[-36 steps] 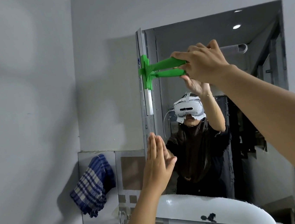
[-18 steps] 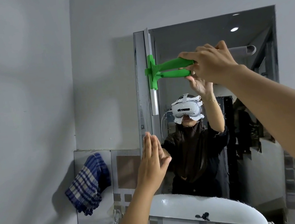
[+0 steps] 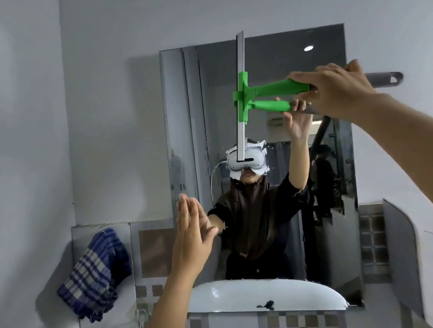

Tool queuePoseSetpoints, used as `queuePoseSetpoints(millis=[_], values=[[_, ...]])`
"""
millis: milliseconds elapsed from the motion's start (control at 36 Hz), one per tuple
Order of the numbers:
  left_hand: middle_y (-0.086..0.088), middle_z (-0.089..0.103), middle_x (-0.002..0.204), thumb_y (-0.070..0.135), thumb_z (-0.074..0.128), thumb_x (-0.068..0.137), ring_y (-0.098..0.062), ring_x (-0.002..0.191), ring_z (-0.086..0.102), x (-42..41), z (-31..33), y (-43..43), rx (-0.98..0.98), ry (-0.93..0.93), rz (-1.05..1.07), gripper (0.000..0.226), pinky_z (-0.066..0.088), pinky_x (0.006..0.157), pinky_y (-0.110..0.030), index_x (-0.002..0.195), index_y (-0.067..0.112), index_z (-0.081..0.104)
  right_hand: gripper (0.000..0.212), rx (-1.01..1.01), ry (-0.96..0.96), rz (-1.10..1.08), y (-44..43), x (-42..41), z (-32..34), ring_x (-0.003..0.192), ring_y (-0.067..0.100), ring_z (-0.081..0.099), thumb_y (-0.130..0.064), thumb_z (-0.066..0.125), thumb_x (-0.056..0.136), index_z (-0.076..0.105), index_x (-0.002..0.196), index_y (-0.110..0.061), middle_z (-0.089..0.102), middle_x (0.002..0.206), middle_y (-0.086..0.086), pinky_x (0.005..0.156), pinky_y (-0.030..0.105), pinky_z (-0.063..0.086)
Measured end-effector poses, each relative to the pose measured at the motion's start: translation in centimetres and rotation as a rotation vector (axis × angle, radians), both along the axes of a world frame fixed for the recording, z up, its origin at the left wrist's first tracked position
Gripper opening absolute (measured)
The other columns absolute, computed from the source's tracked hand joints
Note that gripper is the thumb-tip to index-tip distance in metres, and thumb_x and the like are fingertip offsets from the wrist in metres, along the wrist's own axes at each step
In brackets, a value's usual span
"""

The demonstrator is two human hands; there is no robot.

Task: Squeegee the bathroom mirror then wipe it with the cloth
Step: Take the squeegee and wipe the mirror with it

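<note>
The right hand (image 3: 333, 88) keeps a tight grip on the green squeegee (image 3: 269, 93), blade upright against the mirror (image 3: 331, 164), while the flat, spread left hand (image 3: 191, 236) steadies; the cloth (image 3: 95, 274) hangs left.

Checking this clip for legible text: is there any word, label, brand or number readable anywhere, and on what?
None can be read. The green squeegee, the checked cloth and the wall tiles show no lettering. A pale box reflected in the mirror beside the handle may carry print, but it is too blurred to read.
</note>
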State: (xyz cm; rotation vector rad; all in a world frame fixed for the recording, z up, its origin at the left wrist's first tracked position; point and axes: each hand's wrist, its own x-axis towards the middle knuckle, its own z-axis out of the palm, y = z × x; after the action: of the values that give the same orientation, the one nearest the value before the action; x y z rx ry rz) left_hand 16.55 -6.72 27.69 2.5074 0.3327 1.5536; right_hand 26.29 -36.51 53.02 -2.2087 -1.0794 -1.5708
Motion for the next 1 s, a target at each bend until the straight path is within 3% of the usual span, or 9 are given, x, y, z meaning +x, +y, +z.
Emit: queuePoseSetpoints(millis=[111,278,472,583,694,833,1000], values=[[0.005,-0.03,0.151,0.036,0.06,0.087,-0.012,0.14,-0.02,0.1,0.0,-0.1,-0.026,-0.014,0.0,0.097,0.045,0.099,-0.031,0.145,0.02,-0.016,0.039,0.023,0.012,-0.024,-2.0,0.9,-0.4,0.114,0.028,0.048,-0.027,0.044,0.095,0.04,0.133,-0.037,0.058,0.112,0.009,0.09,0.044,0.027],[0.005,-0.028,0.149,0.033,0.061,0.086,-0.014,0.14,-0.018,-0.1,0.3,-0.8,-0.053,-0.03,-0.018,0.096,0.026,0.104,-0.025,0.144,0.017,-0.014,0.034,0.037,0.007,-0.03,-4.1,1.8,-1.3,0.107,0.031,0.052,-0.028,0.044,0.095,0.043,0.128,-0.035,0.061,0.109,0.011,0.087,0.041,0.029],[0.004,-0.024,0.15,0.029,0.064,0.085,-0.014,0.14,-0.017,-0.1,0.4,-0.8,-0.07,-0.027,-0.031,0.096,0.031,0.105,-0.032,0.145,0.017,-0.011,0.038,0.028,0.009,-0.046,-5.2,2.1,-2.4,0.103,0.031,0.055,-0.03,0.045,0.095,0.04,0.133,-0.032,0.062,0.104,0.009,0.085,0.041,0.032],[0.006,-0.024,0.151,0.028,0.064,0.085,-0.012,0.14,-0.019,0.1,0.3,-0.5,-0.069,-0.029,-0.026,0.095,0.035,0.103,-0.029,0.147,0.018,-0.008,0.033,0.031,0.006,-0.039,-6.2,2.4,-3.1,0.094,0.033,0.057,-0.028,0.045,0.095,0.042,0.128,-0.03,0.056,0.089,0.006,0.083,0.042,0.035],[0.005,-0.025,0.151,0.029,0.063,0.085,-0.009,0.139,-0.021,0.3,0.2,-0.3,-0.062,-0.024,-0.021,0.095,0.027,0.106,-0.027,0.147,0.017,-0.008,0.037,0.048,0.01,-0.031,-6.9,3.0,-3.9,0.091,0.035,0.058,-0.029,0.046,0.095,0.042,0.131,-0.028,0.062,0.097,0.011,0.081,0.041,0.037],[0.004,-0.024,0.152,0.028,0.063,0.085,-0.011,0.14,-0.02,0.5,0.1,-0.1,-0.07,-0.016,-0.027,0.095,0.015,0.114,-0.033,0.147,0.018,-0.008,0.039,0.103,0.023,-0.058,-7.6,3.6,-5.4,0.097,0.035,0.058,-0.037,0.044,0.095,0.039,0.134,-0.033,0.064,0.109,0.008,0.068,0.035,0.039],[0.005,-0.024,0.153,0.031,0.061,0.086,-0.012,0.141,-0.019,0.4,0.0,-0.1,-0.07,-0.019,-0.034,0.093,0.014,0.111,-0.031,0.147,0.019,-0.008,0.037,0.11,0.013,-0.031,-7.4,3.6,-7.3,0.08,0.033,0.059,-0.038,0.046,0.094,0.039,0.13,-0.031,0.067,0.098,0.008,0.06,0.035,0.045]])
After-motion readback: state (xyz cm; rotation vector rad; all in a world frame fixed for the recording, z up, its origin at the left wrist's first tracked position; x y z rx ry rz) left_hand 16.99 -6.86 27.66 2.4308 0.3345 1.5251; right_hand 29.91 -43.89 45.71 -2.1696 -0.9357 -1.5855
